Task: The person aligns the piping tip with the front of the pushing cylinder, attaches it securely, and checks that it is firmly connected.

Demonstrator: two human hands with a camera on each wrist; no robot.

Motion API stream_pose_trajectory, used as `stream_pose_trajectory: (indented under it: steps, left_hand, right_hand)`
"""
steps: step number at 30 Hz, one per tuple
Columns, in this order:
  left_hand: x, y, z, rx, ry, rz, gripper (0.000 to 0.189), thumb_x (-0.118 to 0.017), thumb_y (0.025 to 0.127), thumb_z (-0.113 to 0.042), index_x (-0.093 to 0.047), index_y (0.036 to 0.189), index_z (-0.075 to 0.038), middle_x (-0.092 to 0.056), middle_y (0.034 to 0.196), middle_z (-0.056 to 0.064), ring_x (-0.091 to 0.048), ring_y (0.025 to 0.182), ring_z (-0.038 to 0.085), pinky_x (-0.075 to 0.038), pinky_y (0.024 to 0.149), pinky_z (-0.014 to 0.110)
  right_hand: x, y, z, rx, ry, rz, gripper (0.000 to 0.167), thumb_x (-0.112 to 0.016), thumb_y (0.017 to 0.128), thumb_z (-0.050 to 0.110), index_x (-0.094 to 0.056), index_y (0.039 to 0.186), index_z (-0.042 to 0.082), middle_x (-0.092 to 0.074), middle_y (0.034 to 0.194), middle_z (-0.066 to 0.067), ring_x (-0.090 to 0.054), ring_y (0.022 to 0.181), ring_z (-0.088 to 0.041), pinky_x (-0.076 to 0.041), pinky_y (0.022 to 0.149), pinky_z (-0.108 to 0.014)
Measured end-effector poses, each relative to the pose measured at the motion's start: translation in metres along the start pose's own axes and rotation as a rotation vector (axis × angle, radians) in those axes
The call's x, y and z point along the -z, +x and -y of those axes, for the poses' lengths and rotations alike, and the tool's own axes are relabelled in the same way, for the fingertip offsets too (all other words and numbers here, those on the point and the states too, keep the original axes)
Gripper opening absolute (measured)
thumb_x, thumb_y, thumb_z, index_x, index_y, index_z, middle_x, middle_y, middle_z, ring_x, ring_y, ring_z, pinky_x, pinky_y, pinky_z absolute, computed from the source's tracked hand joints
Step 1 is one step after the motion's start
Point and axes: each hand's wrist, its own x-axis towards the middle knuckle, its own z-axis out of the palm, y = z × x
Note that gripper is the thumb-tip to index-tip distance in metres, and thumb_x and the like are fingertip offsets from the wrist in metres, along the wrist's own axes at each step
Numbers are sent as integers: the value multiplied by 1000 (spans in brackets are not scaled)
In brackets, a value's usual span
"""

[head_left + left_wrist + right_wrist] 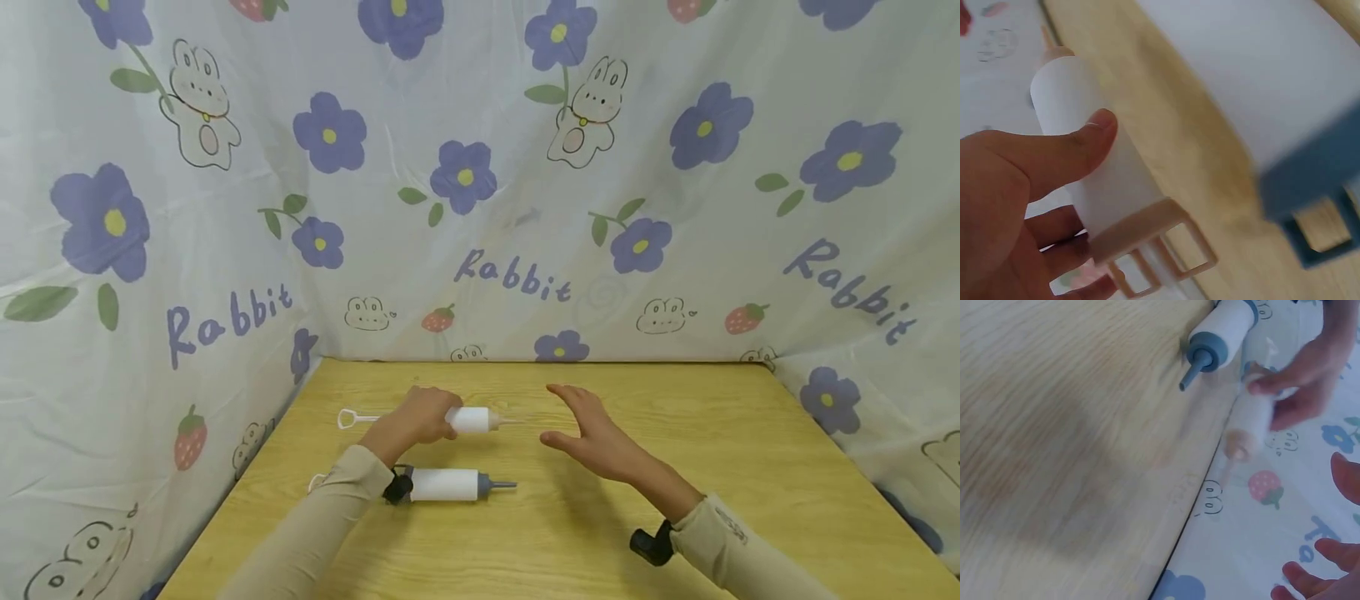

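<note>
My left hand [420, 414] grips a white syringe with beige ends [472, 419], its thumb lying along the barrel and its fingers curled behind it. In the left wrist view, the beige collar [1147, 234] with two square finger loops shows below that hand. The thin nozzle points right in the head view, and a white plunger handle [348, 419] sticks out to the left. Nearer to me lies a second white syringe with blue-grey ends [446, 485], partly covered by my left wrist. My right hand [596, 433] hovers right of the nozzles, thumb and fingers spread, holding nothing.
Both syringes are over a yellow wood-grain table [712, 450]. A white cloth [510, 242] printed with rabbits, purple flowers and strawberries hangs behind the table's far edge and along both sides. Dark wrist cameras [652, 543] sit at both sleeves.
</note>
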Motion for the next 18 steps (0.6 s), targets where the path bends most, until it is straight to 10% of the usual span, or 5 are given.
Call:
stream_pose_trajectory:
  steps: [5, 12, 18]
  left_hand:
    - [-17, 5, 14, 86, 20, 114, 39, -85, 86, -17, -73, 122, -10, -75, 115, 10, -67, 109, 33, -39, 111, 63]
    - [-23, 4, 15, 91, -24, 108, 34, -84, 86, -14, -74, 117, -9, -75, 114, 10, -68, 108, 32, -44, 107, 61]
    - [-22, -2, 16, 92, -68, 63, 55, -71, 98, -37, -59, 145, -13, -63, 144, 13, -56, 137, 35, -24, 120, 69]
  right_hand:
    - [-1, -5, -2, 2, -2, 13, 79, -67, 101, 39, -28, 163, 9, -27, 167, -22, -21, 155, -48, -27, 115, -74]
    - [-1, -4, -2, -4, 14, 19, 78, -68, 101, 36, -28, 163, 9, -27, 167, -22, -22, 154, -48, -27, 115, -74]
    - [5, -5, -1, 5, -22, 0, 73, -62, 103, 40, -30, 163, 12, -28, 167, -22, -23, 154, -49, -29, 113, -75]
